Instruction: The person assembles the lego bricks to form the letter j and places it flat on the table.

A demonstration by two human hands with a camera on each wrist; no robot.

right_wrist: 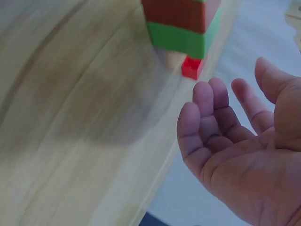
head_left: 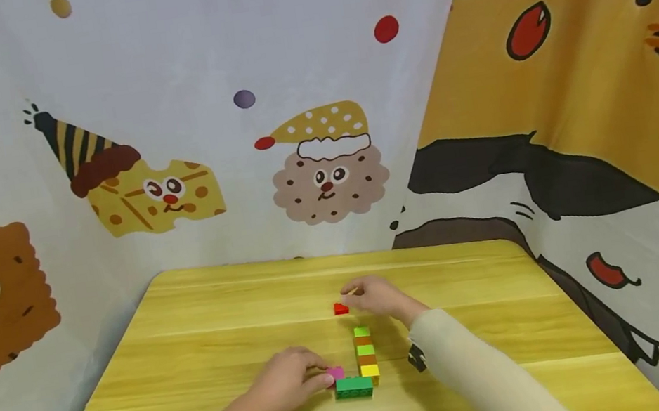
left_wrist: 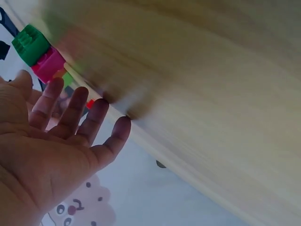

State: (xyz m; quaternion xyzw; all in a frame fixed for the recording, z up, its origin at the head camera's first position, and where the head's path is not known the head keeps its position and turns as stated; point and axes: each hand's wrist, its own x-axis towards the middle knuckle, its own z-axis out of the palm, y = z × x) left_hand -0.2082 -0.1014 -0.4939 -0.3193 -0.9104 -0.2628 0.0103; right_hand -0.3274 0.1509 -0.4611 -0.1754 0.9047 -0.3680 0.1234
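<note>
My left hand (head_left: pixel 288 382) is beside a pink brick (head_left: pixel 336 373), its thumb and index fingertips right at the brick's left side. In the left wrist view the fingers are spread and fairly straight. Touching or close to the pink brick is a long green brick (head_left: pixel 353 387). My right hand (head_left: pixel 378 296) reaches over the far part of the table, fingertips next to a small red brick (head_left: pixel 341 309). Its thumb stands apart from its fingers in the right wrist view, where the red brick (right_wrist: pixel 192 68) shows beyond the fingertips.
Between the hands is a line of light green, brown and yellow bricks (head_left: pixel 365 351). All the bricks are on a wooden table (head_left: pixel 223 306). A curtain with cartoon figures (head_left: pixel 186 56) hangs behind the table and along its right side. A black device (head_left: pixel 417 358) shows by the right wrist.
</note>
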